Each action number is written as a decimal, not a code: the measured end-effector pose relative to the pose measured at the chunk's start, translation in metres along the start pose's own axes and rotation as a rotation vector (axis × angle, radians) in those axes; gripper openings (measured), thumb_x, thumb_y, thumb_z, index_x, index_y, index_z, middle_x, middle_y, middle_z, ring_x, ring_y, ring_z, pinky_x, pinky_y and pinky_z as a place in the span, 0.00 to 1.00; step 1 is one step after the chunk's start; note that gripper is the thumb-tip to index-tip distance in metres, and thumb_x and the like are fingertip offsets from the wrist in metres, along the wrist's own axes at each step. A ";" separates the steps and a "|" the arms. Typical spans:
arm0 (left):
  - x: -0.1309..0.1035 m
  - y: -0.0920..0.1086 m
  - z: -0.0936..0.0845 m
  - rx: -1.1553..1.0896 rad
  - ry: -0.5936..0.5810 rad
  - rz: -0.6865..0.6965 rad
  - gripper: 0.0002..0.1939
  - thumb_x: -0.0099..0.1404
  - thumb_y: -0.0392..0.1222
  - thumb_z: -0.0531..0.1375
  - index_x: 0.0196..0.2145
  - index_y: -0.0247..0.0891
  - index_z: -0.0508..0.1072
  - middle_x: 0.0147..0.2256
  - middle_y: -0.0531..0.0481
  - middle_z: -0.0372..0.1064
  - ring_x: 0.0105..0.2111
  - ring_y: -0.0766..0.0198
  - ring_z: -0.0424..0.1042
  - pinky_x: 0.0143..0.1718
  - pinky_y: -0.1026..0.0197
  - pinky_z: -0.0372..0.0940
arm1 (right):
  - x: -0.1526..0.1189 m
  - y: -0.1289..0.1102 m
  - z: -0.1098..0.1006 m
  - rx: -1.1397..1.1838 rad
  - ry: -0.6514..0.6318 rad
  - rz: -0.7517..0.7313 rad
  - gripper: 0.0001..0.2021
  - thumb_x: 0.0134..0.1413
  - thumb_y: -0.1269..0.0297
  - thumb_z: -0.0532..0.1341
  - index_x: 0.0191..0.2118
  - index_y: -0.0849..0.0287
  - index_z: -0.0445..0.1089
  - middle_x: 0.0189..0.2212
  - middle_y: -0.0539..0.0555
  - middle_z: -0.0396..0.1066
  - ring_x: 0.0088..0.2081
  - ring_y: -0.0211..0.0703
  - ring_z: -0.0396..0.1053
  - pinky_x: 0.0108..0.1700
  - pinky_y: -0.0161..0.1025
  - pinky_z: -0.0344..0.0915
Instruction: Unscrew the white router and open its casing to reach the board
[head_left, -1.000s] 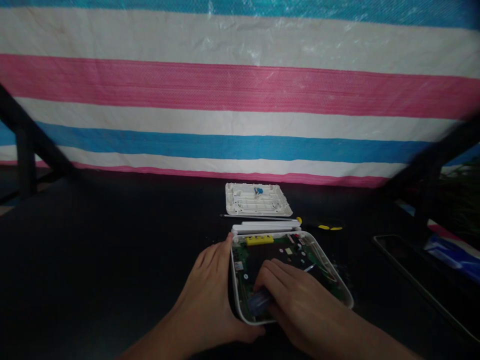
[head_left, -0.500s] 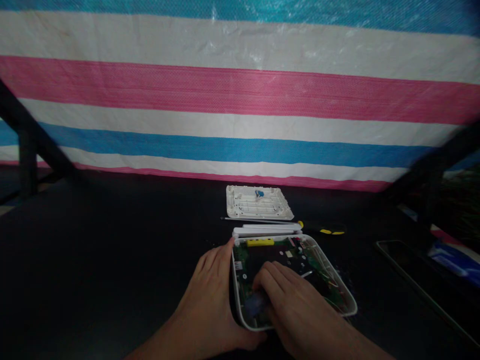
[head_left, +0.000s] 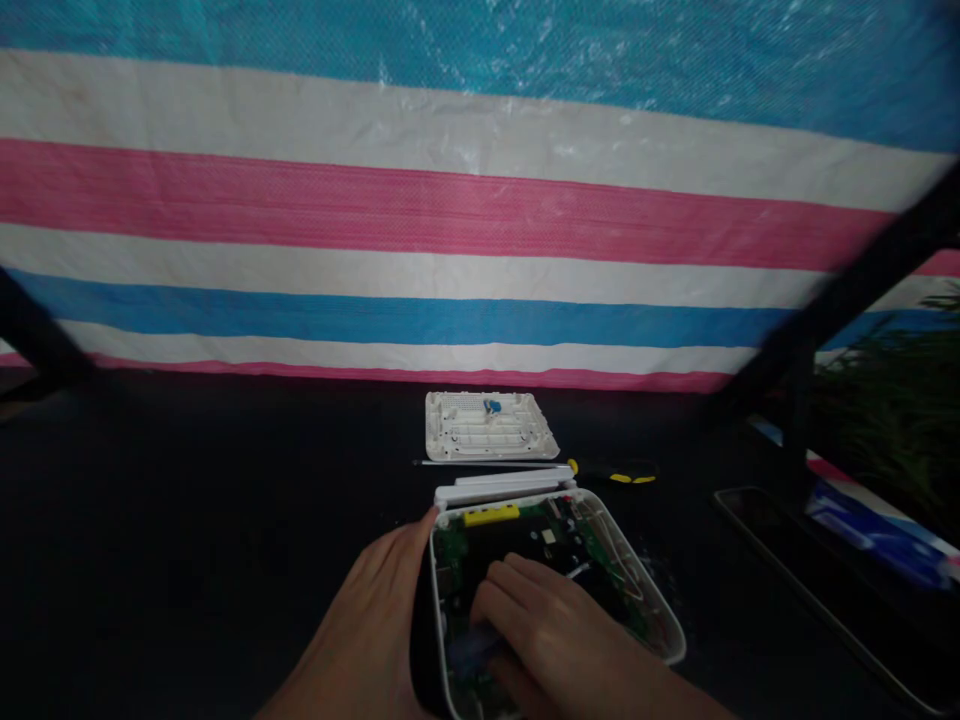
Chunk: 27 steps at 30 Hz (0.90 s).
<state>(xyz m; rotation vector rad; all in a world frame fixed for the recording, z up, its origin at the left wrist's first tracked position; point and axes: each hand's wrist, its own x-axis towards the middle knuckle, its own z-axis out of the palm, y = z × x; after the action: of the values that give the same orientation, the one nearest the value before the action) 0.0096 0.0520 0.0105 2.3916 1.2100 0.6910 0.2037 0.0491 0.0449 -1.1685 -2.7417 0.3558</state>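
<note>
An opened white router housing (head_left: 670, 625) stands in front of me, its green and black circuit board (head_left: 501, 535) showing, with a yellow port block (head_left: 491, 516) at the back edge. White antennas (head_left: 502, 490) lie folded along that edge. My left hand (head_left: 375, 610) grips the housing's left side, which is tipped up a little. Over the board's front left part, my right hand (head_left: 544, 620) is closed, fingers curled. Between its fingers is a blurred, dark bluish thing (head_left: 474, 648) whose kind I cannot make out.
Behind the router lie a screwdriver (head_left: 615, 470) with a black and yellow handle and the white cover (head_left: 491, 430), a small blue piece (head_left: 492, 406) on it. A phone (head_left: 817, 590) and a blue packet (head_left: 874, 535) lie right. Striped sheeting (head_left: 450, 220) hangs behind the black table.
The view has shifted, so everything sits further left and lower. The router's left side looks more raised. My right hand stays over the board with the blurred thing; my left keeps its grip.
</note>
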 end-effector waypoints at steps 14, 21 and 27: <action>0.005 0.003 -0.001 -0.036 -0.002 0.026 0.53 0.47 0.44 0.69 0.64 0.46 0.45 0.60 0.41 0.58 0.57 0.42 0.61 0.55 0.42 0.60 | -0.028 0.016 -0.045 0.236 0.158 0.245 0.10 0.55 0.66 0.57 0.44 0.53 0.69 0.42 0.51 0.66 0.43 0.35 0.65 0.45 0.33 0.63; 0.009 0.011 -0.009 -0.118 -0.029 -0.025 0.59 0.35 0.45 0.73 0.61 0.49 0.49 0.58 0.46 0.59 0.57 0.43 0.61 0.57 0.42 0.58 | -0.029 0.018 -0.045 0.240 0.028 0.238 0.12 0.51 0.70 0.59 0.42 0.49 0.71 0.41 0.50 0.66 0.42 0.36 0.65 0.44 0.34 0.62; 0.004 0.010 -0.007 -0.093 -0.021 -0.043 0.58 0.34 0.44 0.74 0.61 0.48 0.51 0.59 0.45 0.57 0.57 0.41 0.60 0.56 0.40 0.57 | 0.006 -0.005 -0.022 0.186 -0.105 0.028 0.05 0.50 0.68 0.63 0.36 0.57 0.69 0.36 0.48 0.68 0.38 0.36 0.64 0.41 0.34 0.59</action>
<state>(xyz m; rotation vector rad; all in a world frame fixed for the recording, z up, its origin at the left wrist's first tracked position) 0.0139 0.0499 0.0228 2.2848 1.1908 0.6921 0.2010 0.0535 0.0678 -1.1716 -2.7098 0.6787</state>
